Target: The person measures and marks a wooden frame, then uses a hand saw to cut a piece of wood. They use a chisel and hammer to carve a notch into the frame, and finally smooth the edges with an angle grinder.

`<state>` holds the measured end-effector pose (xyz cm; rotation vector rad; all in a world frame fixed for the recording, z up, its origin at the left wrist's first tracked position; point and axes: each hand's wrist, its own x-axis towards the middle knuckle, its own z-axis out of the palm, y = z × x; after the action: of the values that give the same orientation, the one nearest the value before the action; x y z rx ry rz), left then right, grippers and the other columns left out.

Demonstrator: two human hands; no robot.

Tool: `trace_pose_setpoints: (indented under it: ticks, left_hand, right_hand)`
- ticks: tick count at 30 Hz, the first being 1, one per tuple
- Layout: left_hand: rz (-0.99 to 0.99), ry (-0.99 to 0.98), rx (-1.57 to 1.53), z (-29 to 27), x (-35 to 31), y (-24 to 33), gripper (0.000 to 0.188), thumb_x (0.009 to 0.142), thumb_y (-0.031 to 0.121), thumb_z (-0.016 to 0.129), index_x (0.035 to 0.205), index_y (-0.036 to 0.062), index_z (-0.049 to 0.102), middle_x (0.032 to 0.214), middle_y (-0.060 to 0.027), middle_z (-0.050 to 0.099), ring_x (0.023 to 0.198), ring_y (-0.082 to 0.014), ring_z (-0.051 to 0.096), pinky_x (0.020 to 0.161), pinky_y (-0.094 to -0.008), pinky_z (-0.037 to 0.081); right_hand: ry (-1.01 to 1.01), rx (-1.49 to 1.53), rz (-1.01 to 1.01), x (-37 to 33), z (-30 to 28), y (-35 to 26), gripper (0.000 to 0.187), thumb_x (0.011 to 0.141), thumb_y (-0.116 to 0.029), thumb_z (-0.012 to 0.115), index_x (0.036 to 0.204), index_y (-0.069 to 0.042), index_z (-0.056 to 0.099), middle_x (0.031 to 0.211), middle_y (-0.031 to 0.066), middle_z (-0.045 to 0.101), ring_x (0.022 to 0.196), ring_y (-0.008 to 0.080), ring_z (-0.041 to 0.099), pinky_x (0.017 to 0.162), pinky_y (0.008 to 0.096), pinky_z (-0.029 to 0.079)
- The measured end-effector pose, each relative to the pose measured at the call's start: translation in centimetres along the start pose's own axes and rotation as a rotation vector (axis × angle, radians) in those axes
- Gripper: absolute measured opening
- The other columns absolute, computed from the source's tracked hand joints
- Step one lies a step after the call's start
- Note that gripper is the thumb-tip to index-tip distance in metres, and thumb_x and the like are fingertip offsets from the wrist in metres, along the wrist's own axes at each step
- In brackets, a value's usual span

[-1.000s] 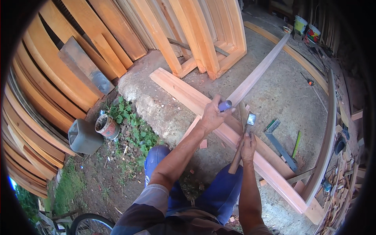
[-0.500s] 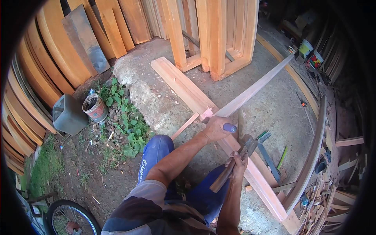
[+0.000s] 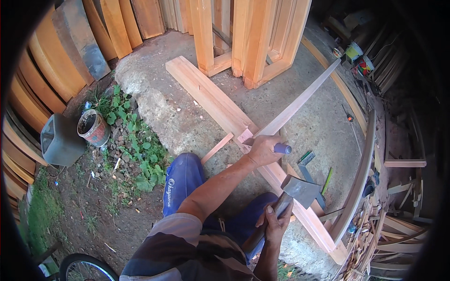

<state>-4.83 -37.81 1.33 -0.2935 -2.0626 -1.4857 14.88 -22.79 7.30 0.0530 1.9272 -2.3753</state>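
Note:
My left hand (image 3: 265, 150) is closed round a chisel with a purple handle (image 3: 282, 148). Its blade end is hidden behind the fingers, close to a pale notch (image 3: 245, 135) cut in a long wooden beam (image 3: 206, 100) lying on the ground. Lower down, my right hand (image 3: 275, 221) grips a hatchet by its wooden handle (image 3: 282, 204). The hatchet's broad grey head (image 3: 302, 189) is raised over the beam, apart from the chisel. A long narrow board (image 3: 304, 100) runs from near the notch toward the far right.
Wooden frames (image 3: 255, 47) stand beyond the beam. Planks (image 3: 61, 56) lean along the left, near a grey jerrycan (image 3: 62, 140) and a dirty bucket (image 3: 95, 126). At right lie a green strip (image 3: 327, 181), a curved board (image 3: 358, 182) and heaped offcuts (image 3: 363, 253).
The hatchet has turned in my right hand, so the broad side of its head now faces up. My left hand stays by the notch with the chisel. The whole view has shifted slightly.

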Motion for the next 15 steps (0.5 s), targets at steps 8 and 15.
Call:
trace_pose_setpoints:
  ticks: [8,15]
  left_hand:
    - [-0.067,0.06,-0.051,-0.4,0.2,-0.4,0.025,0.085,0.024,0.082,0.078,0.0051,0.068,0.072,-0.0165,0.069,0.068,-0.0373,0.071,0.06,-0.0442,0.054]
    - [0.022,0.123,-0.106,-0.5,0.1,-0.5,0.027,0.087,0.017,0.08,0.074,0.0042,0.06,0.066,-0.0173,0.06,0.057,-0.0369,0.063,0.052,-0.0422,0.047]
  right_hand:
    - [0.057,-0.369,-0.069,1.9,1.7,-1.9,0.047,0.093,0.004,0.068,0.131,-0.005,0.041,0.084,0.0054,0.058,0.054,0.0115,0.056,0.047,0.026,0.046]
    - [0.402,-0.502,-0.659,4.6,3.5,-11.4,0.039,0.094,-0.001,0.073,0.121,0.0,0.044,0.081,0.0092,0.061,0.055,0.0119,0.055,0.05,0.0254,0.044]
